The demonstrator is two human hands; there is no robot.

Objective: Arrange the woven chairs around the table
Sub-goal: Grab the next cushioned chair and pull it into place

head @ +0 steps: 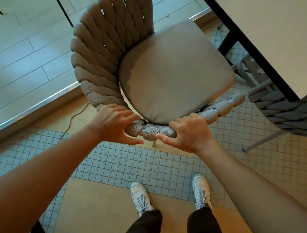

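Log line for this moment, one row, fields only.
left hand: open over rim | right hand: gripping woven chair rim | table: right of chair | second chair: tucked under

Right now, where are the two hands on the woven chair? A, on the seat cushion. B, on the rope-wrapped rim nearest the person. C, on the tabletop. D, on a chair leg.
B: the left hand and right hand both rest on the woven chair at its rope-wrapped rim.
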